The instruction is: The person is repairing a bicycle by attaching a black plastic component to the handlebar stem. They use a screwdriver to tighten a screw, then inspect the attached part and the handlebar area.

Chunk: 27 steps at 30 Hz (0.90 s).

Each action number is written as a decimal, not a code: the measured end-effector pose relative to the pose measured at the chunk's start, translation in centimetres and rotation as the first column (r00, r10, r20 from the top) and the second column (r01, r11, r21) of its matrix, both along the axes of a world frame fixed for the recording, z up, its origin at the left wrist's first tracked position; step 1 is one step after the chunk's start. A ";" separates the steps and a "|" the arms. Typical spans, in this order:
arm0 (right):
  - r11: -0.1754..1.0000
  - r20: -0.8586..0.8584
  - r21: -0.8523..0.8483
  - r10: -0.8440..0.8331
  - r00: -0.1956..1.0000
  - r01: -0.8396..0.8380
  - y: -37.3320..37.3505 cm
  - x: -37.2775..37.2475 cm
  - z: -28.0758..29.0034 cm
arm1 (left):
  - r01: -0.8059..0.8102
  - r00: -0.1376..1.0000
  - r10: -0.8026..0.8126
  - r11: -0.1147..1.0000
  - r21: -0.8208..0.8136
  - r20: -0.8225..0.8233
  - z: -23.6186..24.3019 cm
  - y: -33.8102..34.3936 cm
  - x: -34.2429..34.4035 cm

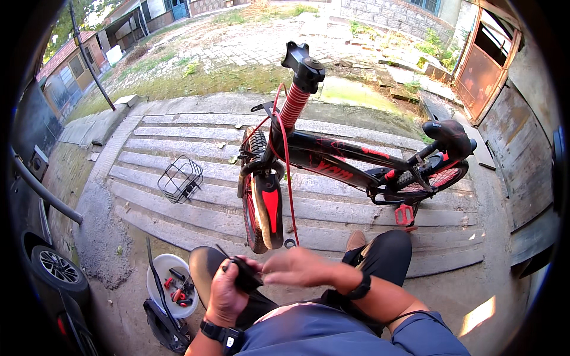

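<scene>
My left hand (225, 299) is closed round a small black part (246, 277), with a thin dark rod sticking up beside my fingers. I cannot make out what kind of part it is. My right hand (303, 268) is beside it, its fingers reaching toward the part and smeared by motion; whether they hold anything does not show. In front of me stands a black and red bicycle (338, 163). Its stem (309, 71) carries no handlebar, and a red cable (286, 154) loops down past the front wheel (252, 219) and its mudguard (270, 210).
A white bucket (155, 274) with black and red parts stands at my left, beside a black bicycle part (163, 332). A black wire basket (181, 178) lies on the stone slabs. A parked car (59, 267) is at far left, and a rusty metal door (484, 77) at far right.
</scene>
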State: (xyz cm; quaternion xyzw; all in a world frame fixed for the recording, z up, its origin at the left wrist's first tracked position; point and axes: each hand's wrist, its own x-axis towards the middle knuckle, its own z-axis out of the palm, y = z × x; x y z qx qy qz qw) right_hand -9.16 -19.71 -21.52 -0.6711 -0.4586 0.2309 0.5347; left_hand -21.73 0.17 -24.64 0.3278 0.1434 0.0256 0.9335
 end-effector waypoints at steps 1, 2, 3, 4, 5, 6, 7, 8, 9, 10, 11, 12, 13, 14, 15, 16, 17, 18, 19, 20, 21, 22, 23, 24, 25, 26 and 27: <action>0.996 -0.004 0.036 -0.077 0.997 0.077 -0.5 1.2 2.2 | -0.062 0.998 0.063 0.998 0.008 -0.027 0.5 0.7 -0.2; 0.985 -0.010 0.065 -0.160 0.987 0.161 -1.2 2.6 4.8 | -0.085 0.996 0.087 0.995 0.054 -0.036 -0.3 1.9 -0.4; 0.955 -0.156 0.167 -0.220 0.963 0.245 -1.8 3.7 6.7 | -0.106 0.993 0.107 0.994 0.039 -0.039 -0.8 3.0 -0.7; 0.906 -0.173 0.249 -0.307 0.936 0.343 -2.5 5.1 8.4 | -0.122 0.992 0.123 0.992 0.022 -0.042 -1.1 4.0 -0.8; 0.840 -0.191 0.328 -0.388 0.902 0.431 -3.1 6.6 10.0 | -0.144 0.989 0.144 0.990 -0.010 -0.018 -1.4 4.6 -0.9; 0.764 -0.072 0.403 -0.522 0.850 0.503 -3.2 8.1 11.5 | -0.133 0.991 0.134 0.989 -0.060 0.007 -2.4 5.1 -0.8; 0.667 -0.019 0.450 -0.657 0.753 0.593 -3.1 9.5 12.8 | -0.115 0.993 0.116 0.992 -0.054 0.013 -2.4 5.0 -0.7; 0.558 0.025 0.502 -0.773 0.634 0.661 -2.7 10.9 13.9 | -0.099 0.995 0.100 0.994 -0.048 0.018 -2.3 4.9 -0.6; 0.511 0.090 0.531 -0.827 0.554 0.676 -2.3 12.7 14.8 | -0.085 0.996 0.085 0.996 -0.027 0.012 -2.4 4.7 -0.5; 0.466 0.147 0.563 -0.869 0.472 0.682 -1.6 14.5 15.2 | -0.077 0.997 0.077 0.997 -0.002 0.004 -2.5 4.4 -0.5; 0.465 0.131 0.538 -0.870 0.476 0.703 -0.9 15.7 15.7 | -0.063 0.998 0.063 0.998 0.020 -0.002 -2.6 4.1 -0.4; 0.488 0.159 0.519 -0.862 0.482 0.702 -0.2 16.9 16.0 | -0.054 0.999 0.054 0.998 0.020 -0.006 -2.6 4.1 -0.3; 0.510 0.143 0.513 -0.844 0.517 0.690 0.5 18.1 16.1 | -0.042 0.999 0.042 0.999 0.019 -0.008 -2.5 4.0 -0.2; 0.532 0.122 0.507 -0.823 0.555 0.678 1.4 18.5 16.4 | -0.033 0.999 0.033 0.999 0.022 -0.012 -2.4 4.0 -0.1; 0.559 0.075 0.500 -0.789 0.610 0.662 1.9 18.6 16.6 | -0.035 0.999 0.035 0.999 -0.002 -0.005 -2.4 4.0 -0.1; 0.549 0.058 0.505 -0.792 0.608 0.666 2.4 18.6 16.8 | -0.033 0.999 0.033 0.999 -0.008 -0.002 -2.6 4.2 -0.2; 0.538 0.042 0.511 -0.794 0.606 0.670 2.7 18.7 17.0 | -0.030 1.000 0.031 0.999 -0.015 0.001 -2.8 4.3 -0.2; 0.527 0.025 0.516 -0.797 0.603 0.675 2.9 18.7 17.1 | -0.027 1.000 0.027 0.999 -0.022 0.005 -2.9 4.4 -0.2; 0.511 -0.006 0.555 -0.787 0.617 0.657 3.2 18.6 17.0 | -0.027 1.000 0.028 0.999 -0.031 0.012 -3.0 4.5 -0.3; 0.506 -0.005 0.552 -0.793 0.609 0.663 3.3 18.6 17.0 | -0.026 0.999 0.027 0.999 -0.040 0.019 -2.9 4.6 -0.4; 0.501 -0.003 0.549 -0.799 0.601 0.669 3.3 18.6 16.9 | -0.024 0.999 0.026 0.999 -0.049 0.027 -2.9 4.6 -0.4; 0.497 -0.004 0.545 -0.804 0.594 0.676 3.3 18.6 16.7 | -0.026 0.999 0.027 0.999 -0.046 0.022 -2.8 4.7 -0.5; 0.524 -0.026 0.547 -0.769 0.639 0.652 3.3 18.5 16.8 | -0.026 0.999 0.027 0.999 -0.044 0.016 -2.7 4.8 -0.6; 0.551 -0.047 0.550 -0.730 0.681 0.628 3.2 18.3 16.9 | -0.027 1.000 0.027 0.999 -0.041 0.011 -2.7 4.9 -0.7; 0.574 -0.067 0.554 -0.691 0.720 0.603 3.1 18.2 17.0 | -0.022 1.000 0.022 0.999 -0.041 0.011 -2.8 5.0 -0.7; 0.601 -0.065 0.569 -0.648 0.759 0.562 2.9 18.3 17.0 | -0.017 1.000 0.017 0.999 -0.041 0.012 -2.9 5.1 -0.7; 0.625 -0.062 0.583 -0.602 0.796 0.518 2.8 18.5 16.9 | -0.012 1.000 0.012 0.999 -0.041 0.012 -3.0 5.2 -0.8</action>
